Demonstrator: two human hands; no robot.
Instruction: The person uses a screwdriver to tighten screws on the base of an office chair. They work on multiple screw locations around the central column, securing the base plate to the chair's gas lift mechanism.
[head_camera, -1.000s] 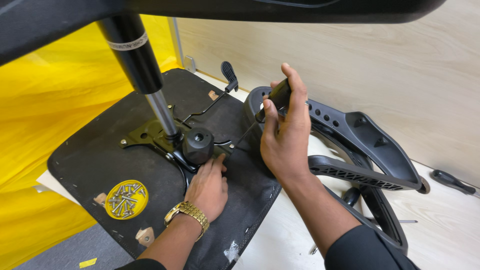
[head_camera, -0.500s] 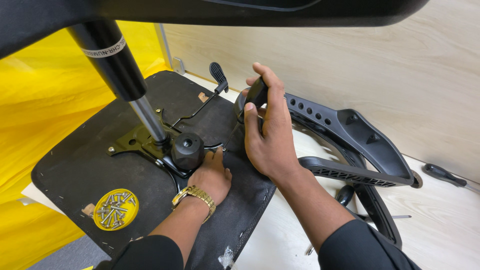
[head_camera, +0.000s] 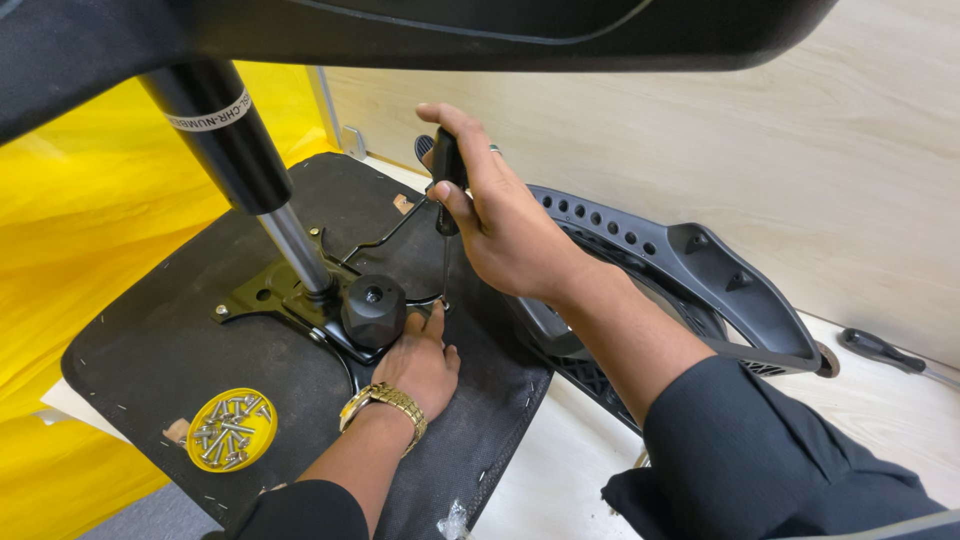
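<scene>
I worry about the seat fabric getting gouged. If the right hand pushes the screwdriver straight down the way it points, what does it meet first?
Probably the black metal mounting plate near the left hand's fingertips, not bare seat underside. The right hand holds the screwdriver upright; exact depth is unclear.

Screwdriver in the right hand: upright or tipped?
Upright: the screwdriver points straight down from the right hand onto the seat underside.

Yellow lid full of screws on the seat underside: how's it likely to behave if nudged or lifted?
The yellow lid looks shallow and thin, so probably light and easy to slide on the black seat underside. The loose screws piled inside would likely shift and spill if it tips. It sits near the edge, so a nudge may drop it.
</scene>
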